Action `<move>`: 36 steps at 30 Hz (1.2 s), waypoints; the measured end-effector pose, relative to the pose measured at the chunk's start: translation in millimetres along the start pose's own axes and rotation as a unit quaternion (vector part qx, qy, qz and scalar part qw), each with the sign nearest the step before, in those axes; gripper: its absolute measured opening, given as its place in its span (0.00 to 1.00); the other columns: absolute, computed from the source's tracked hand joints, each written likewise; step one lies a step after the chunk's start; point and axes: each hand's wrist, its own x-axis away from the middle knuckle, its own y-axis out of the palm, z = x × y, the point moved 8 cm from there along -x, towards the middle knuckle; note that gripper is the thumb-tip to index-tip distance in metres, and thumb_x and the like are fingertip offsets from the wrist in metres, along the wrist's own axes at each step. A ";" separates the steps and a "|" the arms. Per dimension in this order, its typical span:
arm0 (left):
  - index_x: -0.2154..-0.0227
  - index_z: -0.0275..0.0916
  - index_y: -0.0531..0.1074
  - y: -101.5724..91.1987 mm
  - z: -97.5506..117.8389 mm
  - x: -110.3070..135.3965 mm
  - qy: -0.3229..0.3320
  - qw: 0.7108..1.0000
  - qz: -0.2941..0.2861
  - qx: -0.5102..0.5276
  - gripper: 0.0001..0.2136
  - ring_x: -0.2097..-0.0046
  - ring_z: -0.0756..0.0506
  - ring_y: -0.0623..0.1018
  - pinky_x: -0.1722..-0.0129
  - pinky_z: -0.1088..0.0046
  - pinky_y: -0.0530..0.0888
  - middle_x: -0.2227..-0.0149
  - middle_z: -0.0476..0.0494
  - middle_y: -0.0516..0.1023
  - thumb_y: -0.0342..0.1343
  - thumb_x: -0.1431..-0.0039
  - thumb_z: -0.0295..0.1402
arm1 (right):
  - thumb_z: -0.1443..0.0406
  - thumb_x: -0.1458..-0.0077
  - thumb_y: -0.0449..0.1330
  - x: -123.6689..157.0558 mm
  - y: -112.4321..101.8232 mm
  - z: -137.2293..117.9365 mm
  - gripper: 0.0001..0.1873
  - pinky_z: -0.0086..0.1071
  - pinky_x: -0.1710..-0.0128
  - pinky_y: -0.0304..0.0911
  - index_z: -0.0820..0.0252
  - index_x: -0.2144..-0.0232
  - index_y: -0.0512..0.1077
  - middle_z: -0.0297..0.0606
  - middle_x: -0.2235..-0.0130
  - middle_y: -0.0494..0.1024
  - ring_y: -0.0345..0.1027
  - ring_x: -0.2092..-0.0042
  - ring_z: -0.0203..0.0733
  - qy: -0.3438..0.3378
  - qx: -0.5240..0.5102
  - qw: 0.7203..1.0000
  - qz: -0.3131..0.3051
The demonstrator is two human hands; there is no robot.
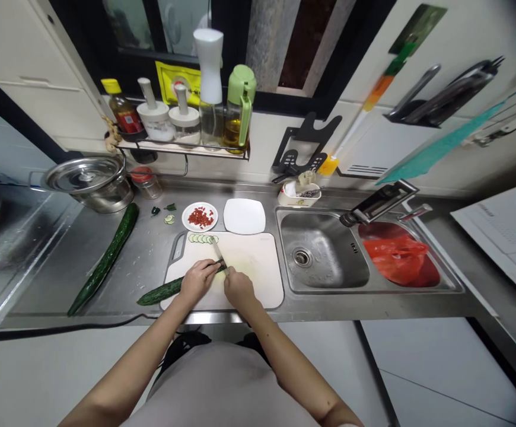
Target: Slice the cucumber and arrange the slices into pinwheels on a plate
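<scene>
My left hand is closed over a dark green cucumber, which lies slantwise across the white cutting board. My right hand grips a knife by its handle. The blade crosses the cucumber's right end, just beyond my left fingertips. A short row of pale cucumber slices lies overlapped at the board's top left, close to the knife's tip. Behind the board are a white plate of chopped red bits and a bare white plate.
A second, whole cucumber lies to the left, near a lidded steel pot. Some trimmings lie behind the board. The sink is at the right, with a red plastic bag in its smaller basin. A shelf holds several bottles and jars.
</scene>
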 end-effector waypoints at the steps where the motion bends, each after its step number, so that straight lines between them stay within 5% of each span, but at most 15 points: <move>1: 0.57 0.46 0.77 0.1 0.0 -0.1 0.001 1.000 -0.001 0.001 0.12 0.56 0.46 0.74 0.54 0.66 0.74 0.57 0.44 0.77 0.48 0.37 0.36 | 0.69 0.39 0.43 -2.5 -0.8 -1.8 0.15 0.33 0.63 0.61 0.64 0.53 0.64 0.47 0.62 0.77 0.72 0.59 0.45 -0.004 -0.003 1.000 0.005; 7: 0.57 0.46 0.77 0.4 0.3 -0.1 -0.006 1.000 -0.005 -0.006 0.12 0.56 0.46 0.74 0.54 0.67 0.73 0.57 0.44 0.76 0.48 0.37 0.36 | 0.69 0.40 0.43 -4.7 -1.5 -6.5 0.15 0.34 0.62 0.62 0.65 0.53 0.64 0.48 0.63 0.77 0.72 0.59 0.46 -0.004 -0.012 1.000 0.011; 19: 0.58 0.45 0.76 -2.6 2.5 -4.9 -0.010 1.000 -0.014 0.000 0.13 0.58 0.47 0.74 0.56 0.69 0.73 0.58 0.45 0.76 0.47 0.36 0.36 | 0.71 0.40 0.44 43.8 12.0 14.4 0.15 0.35 0.64 0.61 0.64 0.54 0.64 0.50 0.62 0.77 0.73 0.58 0.49 0.041 0.020 0.996 -0.082; 36: 0.59 0.45 0.77 -1.1 -1.0 -5.5 -0.011 1.000 -0.019 0.009 0.12 0.58 0.47 0.74 0.57 0.70 0.72 0.58 0.45 0.76 0.48 0.37 0.35 | 0.74 0.42 0.44 13.2 6.5 -2.5 0.15 0.35 0.62 0.63 0.66 0.56 0.65 0.50 0.61 0.77 0.73 0.57 0.48 0.017 0.025 0.999 -0.040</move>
